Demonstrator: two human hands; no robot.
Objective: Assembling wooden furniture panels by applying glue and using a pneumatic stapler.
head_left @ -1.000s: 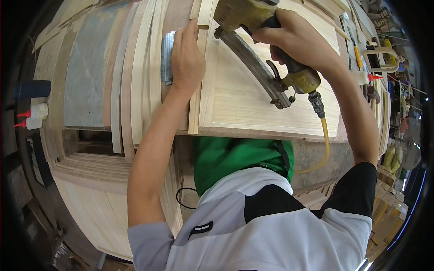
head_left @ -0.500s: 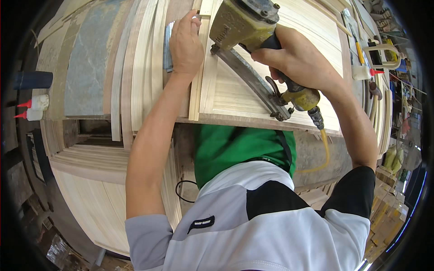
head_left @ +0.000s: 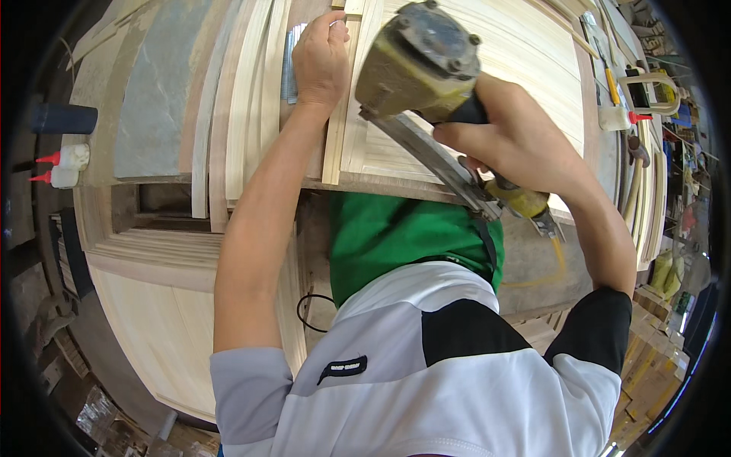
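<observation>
My right hand (head_left: 525,141) is wrapped around the handle of a yellow pneumatic nail gun (head_left: 415,72), its nose near the left edge of a pale wooden panel (head_left: 556,84). The gun's long metal magazine (head_left: 426,152) slants down toward me. My left hand (head_left: 321,61) is closed with fingers curled, beside narrow wooden strips (head_left: 335,148) that run along the panel's left edge. What its fingertips hold, if anything, is hidden. Under that hand lies a bundle of grey metal nail strips (head_left: 289,76).
Long boards (head_left: 247,99) lie left of the panel. Glue bottles with red tips stand at the left (head_left: 65,177) and right (head_left: 613,118) edges. A hammer (head_left: 636,156) lies at the right. A yellow air hose (head_left: 562,263) hangs from the gun.
The nail gun has tilted and come nearer to me, its magazine now reaching past the panel's near edge. My left hand stays closed by the strips.
</observation>
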